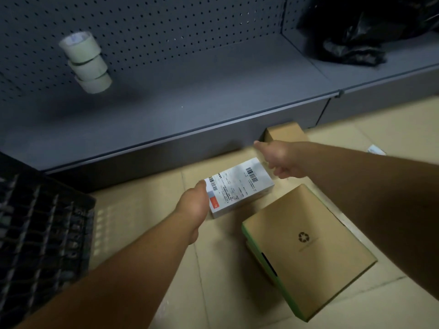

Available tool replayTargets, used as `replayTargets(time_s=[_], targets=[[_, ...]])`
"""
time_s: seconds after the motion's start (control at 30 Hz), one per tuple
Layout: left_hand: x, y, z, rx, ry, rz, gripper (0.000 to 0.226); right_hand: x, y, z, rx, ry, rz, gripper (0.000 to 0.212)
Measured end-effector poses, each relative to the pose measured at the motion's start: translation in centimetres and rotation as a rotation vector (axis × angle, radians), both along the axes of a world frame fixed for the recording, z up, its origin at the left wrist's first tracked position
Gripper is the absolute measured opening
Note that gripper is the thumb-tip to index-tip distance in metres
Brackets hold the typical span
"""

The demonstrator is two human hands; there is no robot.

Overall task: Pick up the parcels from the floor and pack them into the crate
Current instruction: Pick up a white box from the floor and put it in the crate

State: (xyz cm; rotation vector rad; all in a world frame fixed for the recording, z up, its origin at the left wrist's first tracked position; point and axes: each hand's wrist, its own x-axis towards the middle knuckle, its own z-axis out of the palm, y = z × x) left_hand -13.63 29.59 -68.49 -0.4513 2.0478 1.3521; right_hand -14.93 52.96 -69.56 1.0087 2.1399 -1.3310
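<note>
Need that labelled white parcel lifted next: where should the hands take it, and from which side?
The white parcel lies flat on the floor, label up. Take it by its two short ends, from above: left hand at the near-left end, right hand at the far-right end. Both ends look free; the brown box crowds one long side.

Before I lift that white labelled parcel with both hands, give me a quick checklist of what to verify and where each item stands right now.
1. Left hand on the white labelled parcel: ok, it touches the near-left end.
2. Right hand on the parcel: not ok, it hovers by the far-right corner, fingers not clearly gripping.
3. Parcel free to lift: ok, nothing lies on top of it.
4. Brown box with recycling mark out of the way: ok, it sits beside the parcel and apart from it.
5. Black crate within reach: ok, it stands to the left.
6. Room inside the crate: cannot tell, its interior is out of view.
</note>
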Motion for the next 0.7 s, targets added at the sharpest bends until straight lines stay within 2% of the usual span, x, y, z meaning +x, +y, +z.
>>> replayTargets(time_s=[0.2,0.4,0.53,0.7], targets=[[-0.6,0.2,-0.2,0.069,-0.023,0.049,0.039,-0.5,-0.7,-0.9,-0.095,-0.087,0.017,0.072],[-0.1,-0.8,-0.1,0.171,-0.084,0.055,0.041,-0.3,-1.7,0.7,-0.127,-0.151,0.041,0.072],[0.1,-1.2,0.8,0.174,-0.123,0.097,0.038,-0.3,-2.4,2.2,-0.145,-0.113,0.015,0.073],[-0.3,-2.0,2.7,0.185,-0.046,0.078,0.041,-0.7,-3.2,3.4,-0.12,-0.085,0.002,0.073]])
